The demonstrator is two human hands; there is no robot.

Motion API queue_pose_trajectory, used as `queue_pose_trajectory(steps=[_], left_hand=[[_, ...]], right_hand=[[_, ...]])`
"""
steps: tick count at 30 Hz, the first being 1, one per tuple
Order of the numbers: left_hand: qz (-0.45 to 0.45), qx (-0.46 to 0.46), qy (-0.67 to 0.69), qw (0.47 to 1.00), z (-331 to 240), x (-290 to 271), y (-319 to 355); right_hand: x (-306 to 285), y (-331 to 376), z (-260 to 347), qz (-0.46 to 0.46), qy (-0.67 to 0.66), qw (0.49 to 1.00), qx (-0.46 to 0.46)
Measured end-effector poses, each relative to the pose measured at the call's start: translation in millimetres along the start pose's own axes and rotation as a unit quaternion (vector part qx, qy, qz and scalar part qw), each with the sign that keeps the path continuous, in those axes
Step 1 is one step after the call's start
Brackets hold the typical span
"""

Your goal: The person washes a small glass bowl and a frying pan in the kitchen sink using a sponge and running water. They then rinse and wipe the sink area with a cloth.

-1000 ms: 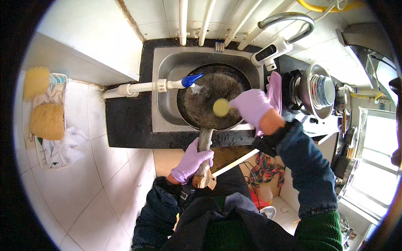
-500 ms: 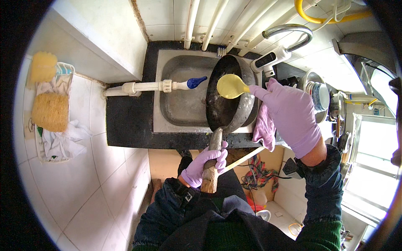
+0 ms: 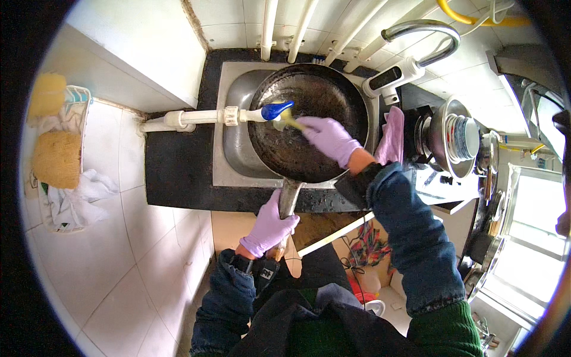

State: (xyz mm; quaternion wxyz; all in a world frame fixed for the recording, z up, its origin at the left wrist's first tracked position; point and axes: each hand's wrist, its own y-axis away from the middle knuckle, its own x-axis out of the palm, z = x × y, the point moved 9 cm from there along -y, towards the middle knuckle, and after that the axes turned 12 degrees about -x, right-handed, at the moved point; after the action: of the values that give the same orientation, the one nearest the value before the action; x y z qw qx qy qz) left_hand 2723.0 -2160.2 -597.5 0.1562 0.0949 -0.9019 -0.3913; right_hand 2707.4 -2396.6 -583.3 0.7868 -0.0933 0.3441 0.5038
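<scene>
A dark wok (image 3: 324, 98) lies over the sink, its inside facing up. My left hand (image 3: 272, 229), in a light purple glove, is closed round the wok's handle (image 3: 291, 196), whose wooden end shows below. My right hand (image 3: 332, 140), gloved alike, is over the wok and grips a yellow ladle (image 3: 290, 121) by its handle. Motion smears the ladle, and its head is partly hidden. Right beside it is the blue lever (image 3: 277, 110) at the end of a white pipe tap (image 3: 202, 117). The wok's surface looks wet in places.
Under the wok sits a steel sink (image 3: 220, 160) in a black counter (image 3: 175, 172). A grey faucet (image 3: 395, 77) and a pink cloth (image 3: 391, 134) are to the right. Farther right, stacked bowls (image 3: 463, 140) stand in a metal basin. A rack with sponges (image 3: 57, 159) hangs left.
The wok has gone from tilted on its side to lying flatter, its inside facing up. My right hand has moved left and down into it with the ladle, toward the blue lever.
</scene>
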Motion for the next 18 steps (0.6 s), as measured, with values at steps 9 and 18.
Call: queue_pose_trajectory(steps=[9,18], left_hand=[[-0.052,-0.013,-0.042,0.998,-17.4,-23.8,14.8],[0.012,-0.042,-0.006,0.999,-18.7,-11.2,12.2]], right_hand=[[-19.2,50.3,-17.8,0.418,0.270,0.867,-0.020],[-41.8,-83.0,67.5,0.089,0.577,0.751,-0.310]])
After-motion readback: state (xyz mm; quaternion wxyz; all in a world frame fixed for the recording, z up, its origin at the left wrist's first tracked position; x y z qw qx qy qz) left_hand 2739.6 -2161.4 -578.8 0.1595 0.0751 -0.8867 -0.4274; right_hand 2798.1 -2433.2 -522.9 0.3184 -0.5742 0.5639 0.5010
